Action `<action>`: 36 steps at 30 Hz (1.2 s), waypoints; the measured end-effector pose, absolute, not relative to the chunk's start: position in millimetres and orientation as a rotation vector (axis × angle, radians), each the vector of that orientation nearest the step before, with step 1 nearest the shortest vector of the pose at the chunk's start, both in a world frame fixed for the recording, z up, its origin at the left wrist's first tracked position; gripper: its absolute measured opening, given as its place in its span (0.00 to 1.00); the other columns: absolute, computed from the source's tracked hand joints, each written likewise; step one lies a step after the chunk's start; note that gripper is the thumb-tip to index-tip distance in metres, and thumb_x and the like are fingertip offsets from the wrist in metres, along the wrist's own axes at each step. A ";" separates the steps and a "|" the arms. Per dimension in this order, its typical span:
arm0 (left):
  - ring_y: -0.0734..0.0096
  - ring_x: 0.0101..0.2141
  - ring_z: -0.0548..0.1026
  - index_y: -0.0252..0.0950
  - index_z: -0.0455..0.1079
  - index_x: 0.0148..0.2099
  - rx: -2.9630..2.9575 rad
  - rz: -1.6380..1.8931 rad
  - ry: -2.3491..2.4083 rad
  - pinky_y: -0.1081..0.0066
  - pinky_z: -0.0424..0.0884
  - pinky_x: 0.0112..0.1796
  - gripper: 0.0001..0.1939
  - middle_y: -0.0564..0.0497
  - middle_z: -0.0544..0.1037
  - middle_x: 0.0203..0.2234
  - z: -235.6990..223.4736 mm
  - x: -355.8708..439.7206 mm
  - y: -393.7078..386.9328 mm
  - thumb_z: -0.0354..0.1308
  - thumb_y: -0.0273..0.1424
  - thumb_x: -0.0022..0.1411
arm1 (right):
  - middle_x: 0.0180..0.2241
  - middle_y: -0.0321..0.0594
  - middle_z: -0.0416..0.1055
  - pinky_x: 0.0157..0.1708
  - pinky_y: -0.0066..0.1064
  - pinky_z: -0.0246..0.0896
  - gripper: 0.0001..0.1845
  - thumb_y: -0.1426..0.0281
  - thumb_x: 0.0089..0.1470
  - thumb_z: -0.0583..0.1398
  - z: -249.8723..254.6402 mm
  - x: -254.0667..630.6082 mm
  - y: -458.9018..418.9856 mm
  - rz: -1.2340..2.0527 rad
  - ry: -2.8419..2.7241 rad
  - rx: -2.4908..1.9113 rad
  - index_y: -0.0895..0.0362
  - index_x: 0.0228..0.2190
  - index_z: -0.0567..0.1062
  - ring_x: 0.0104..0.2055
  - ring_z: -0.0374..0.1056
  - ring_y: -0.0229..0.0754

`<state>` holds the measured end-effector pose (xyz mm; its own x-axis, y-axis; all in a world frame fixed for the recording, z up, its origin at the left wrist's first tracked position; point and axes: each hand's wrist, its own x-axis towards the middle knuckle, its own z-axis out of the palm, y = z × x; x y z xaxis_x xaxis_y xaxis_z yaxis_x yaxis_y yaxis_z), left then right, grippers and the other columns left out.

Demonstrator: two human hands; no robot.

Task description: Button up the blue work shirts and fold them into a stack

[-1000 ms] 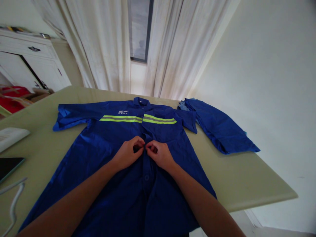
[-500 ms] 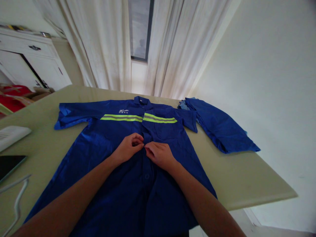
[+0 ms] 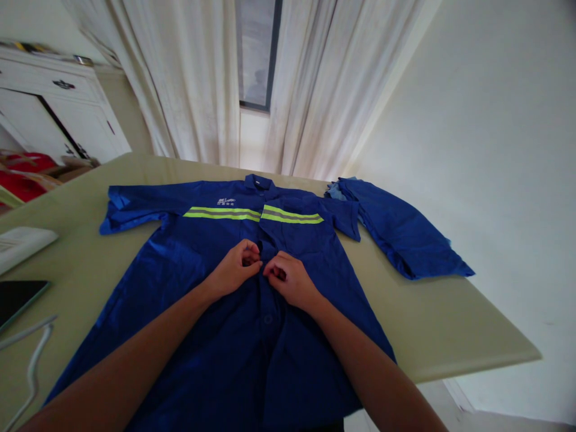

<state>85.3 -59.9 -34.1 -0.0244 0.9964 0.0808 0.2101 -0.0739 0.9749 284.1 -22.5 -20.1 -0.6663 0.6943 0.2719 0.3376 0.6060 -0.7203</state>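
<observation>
A blue short-sleeved work shirt (image 3: pixel 189 246) lies spread face up, its collar at the far side and a yellow-green reflective stripe (image 3: pixel 225 213) across the chest. Over the front placket, below the stripe, my left hand (image 3: pixel 240 264) pinches the shirt's edge between thumb and fingers. My right hand (image 3: pixel 290 277) is closed on the placket just beside it, fingertips almost meeting the left ones. Whatever button or buttonhole lies between the fingertips is hidden. Lower on the placket a button (image 3: pixel 268 320) shows.
Folded blue clothing (image 3: pixel 405 231) lies at the right of the table (image 3: pixel 463 324). At the left edge are a white device (image 3: pixel 24 245), a dark phone-like slab (image 3: pixel 20 300) and a white cable (image 3: pixel 32 372). Behind stand a white cabinet (image 3: pixel 58 111) and curtains (image 3: pixel 193 84).
Both hands stay at the same spot on the placket. The right hand's fingers have shifted slightly and curl a little higher. The shirt has hardly moved.
</observation>
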 end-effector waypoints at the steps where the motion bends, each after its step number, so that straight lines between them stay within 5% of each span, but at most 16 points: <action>1: 0.69 0.30 0.77 0.39 0.65 0.42 1.397 1.180 1.347 0.68 0.71 0.34 0.16 0.55 0.78 0.29 -34.3 84.9 -59.6 0.65 0.35 0.55 | 0.31 0.33 0.68 0.33 0.26 0.57 0.11 0.81 0.54 0.62 -21.2 283.1 -23.7 0.851 -2.308 -0.806 0.54 0.34 0.79 0.31 0.64 0.35; 15: 0.69 0.29 0.76 0.39 0.67 0.43 1.530 1.094 1.361 0.70 0.68 0.31 0.11 0.55 0.78 0.27 -29.2 79.1 -61.2 0.61 0.36 0.60 | 0.27 0.31 0.70 0.32 0.28 0.56 0.12 0.75 0.53 0.68 -22.0 279.7 -28.1 0.832 -2.230 -1.039 0.54 0.40 0.78 0.29 0.64 0.36; 25: 0.65 0.35 0.79 0.39 0.69 0.46 1.633 1.077 1.437 0.65 0.72 0.38 0.09 0.51 0.80 0.33 -35.2 84.9 -62.2 0.58 0.36 0.65 | 0.31 0.33 0.68 0.33 0.27 0.55 0.07 0.77 0.56 0.64 -23.8 284.1 -24.4 0.733 -2.338 -0.882 0.53 0.35 0.76 0.31 0.64 0.36; 30: 0.58 0.46 0.77 0.40 0.74 0.46 2.043 0.978 1.709 0.56 0.70 0.51 0.14 0.46 0.81 0.44 -36.7 88.9 -66.1 0.46 0.29 0.70 | 0.31 0.33 0.70 0.34 0.28 0.57 0.12 0.74 0.60 0.61 -27.1 285.1 -12.1 0.839 -2.297 -0.904 0.53 0.46 0.76 0.31 0.66 0.37; 36: 0.51 0.68 0.63 0.44 0.67 0.67 2.242 0.773 1.956 0.45 0.52 0.67 0.24 0.43 0.69 0.67 -48.5 81.8 -59.7 0.45 0.39 0.75 | 0.31 0.32 0.71 0.36 0.28 0.61 0.14 0.75 0.58 0.61 -30.5 287.3 -3.1 0.868 -2.218 -0.874 0.54 0.47 0.74 0.30 0.66 0.37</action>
<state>81.8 -59.7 -48.5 0.0649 0.9441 0.3231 0.9099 -0.1889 0.3692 287.3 -3.1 -30.5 -0.6068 0.7431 0.2820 0.3545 0.5706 -0.7408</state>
